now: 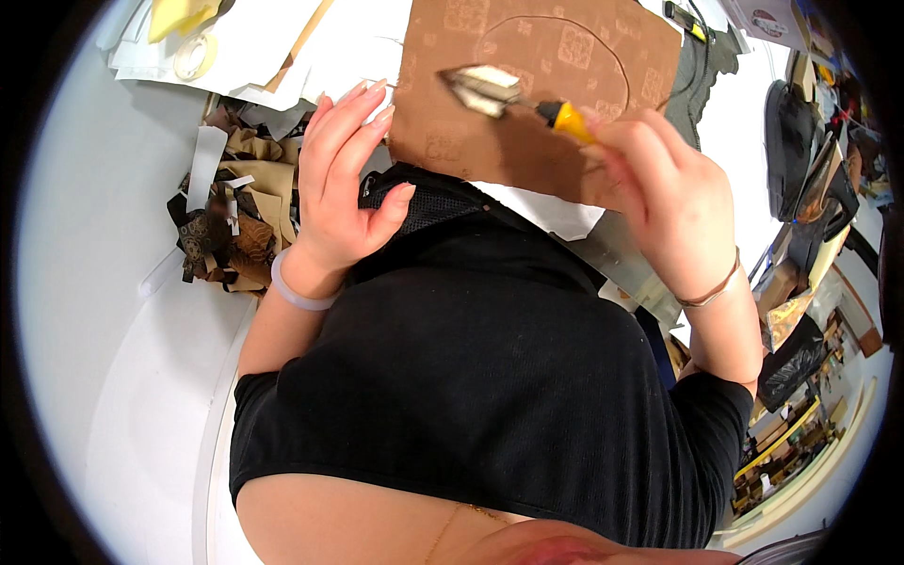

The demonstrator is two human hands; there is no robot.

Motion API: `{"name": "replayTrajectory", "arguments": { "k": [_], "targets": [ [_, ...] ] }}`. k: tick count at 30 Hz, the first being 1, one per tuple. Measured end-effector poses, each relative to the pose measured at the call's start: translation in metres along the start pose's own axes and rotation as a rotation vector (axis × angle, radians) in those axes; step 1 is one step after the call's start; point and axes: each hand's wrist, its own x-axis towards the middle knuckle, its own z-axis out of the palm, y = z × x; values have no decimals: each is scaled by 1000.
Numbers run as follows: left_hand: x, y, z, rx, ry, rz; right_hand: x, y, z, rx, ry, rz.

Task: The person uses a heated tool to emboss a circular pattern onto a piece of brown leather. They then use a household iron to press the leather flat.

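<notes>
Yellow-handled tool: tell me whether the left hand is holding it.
No, the right hand grips the yellow-handled tool over the brown sheet; the left hand is empty.

Bright, even light fills the scene, coming from above; the white table (pixel 85 235) at the left is almost washed out and shows only soft, faint shadows. The black shirt (pixel 490 377) swallows detail and reads as a flat dark mass. The brush (pixel 499 94) in the right hand (pixel 673 202) is smeared by motion blur, its pale head doubled, and that hand is soft too. The left hand (pixel 344 184) is sharper. The fisheye bends straight edges toward the rim, and a black vignette rings the picture. Clutter at the far right is small and squeezed.
</notes>
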Motion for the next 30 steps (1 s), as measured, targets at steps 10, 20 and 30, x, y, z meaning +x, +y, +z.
{"name": "replayTrajectory", "arguments": {
  "k": [10,20,30],
  "targets": [
    [1,-5,-1,21,46,0,-10,4,-1,-45,-4,46],
    [3,-4,0,-14,63,-27,-33,-8,-2,-73,-141,-31],
    [6,0,1,-13,65,-12,-25,18,-1,-44,25,90]
  ]
}}
